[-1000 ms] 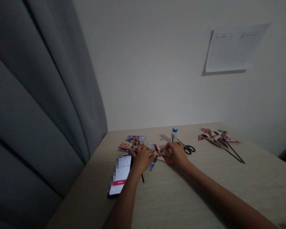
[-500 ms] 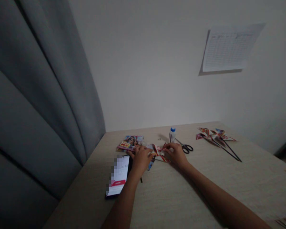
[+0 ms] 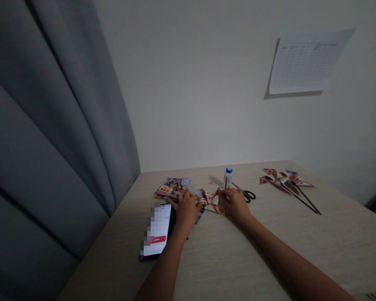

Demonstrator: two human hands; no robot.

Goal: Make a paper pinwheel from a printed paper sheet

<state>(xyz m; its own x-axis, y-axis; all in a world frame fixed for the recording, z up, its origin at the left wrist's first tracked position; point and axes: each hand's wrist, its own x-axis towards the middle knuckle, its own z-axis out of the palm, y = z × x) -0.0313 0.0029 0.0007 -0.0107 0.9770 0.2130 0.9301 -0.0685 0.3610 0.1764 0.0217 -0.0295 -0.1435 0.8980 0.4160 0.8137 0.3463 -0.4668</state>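
We observe both hands before the body, backs uppermost and fingers bent, near each other but apart. The left arm (image 3: 167,263) rises steeply to the left hand (image 3: 187,207), its fingers partly spread. The right arm (image 3: 288,251) slants in from the lower right; we note the right hand (image 3: 219,192) with thumb and forefinger drawn together, pointing leftward.

Tabletop (image 3: 213,259): passable nearside of the grip, between the forearms; also rightward, between scissors (image 3: 245,193) and pinwheels (image 3: 280,179).
Phone (image 3: 156,236): obstructs nearside left.
Booklets (image 3: 174,188): obstruct beyond left.
Glue bottle (image 3: 228,179): upright obstacle just beyond the right hand (image 3: 236,205).
Scissors: low obstacle, beyond right.
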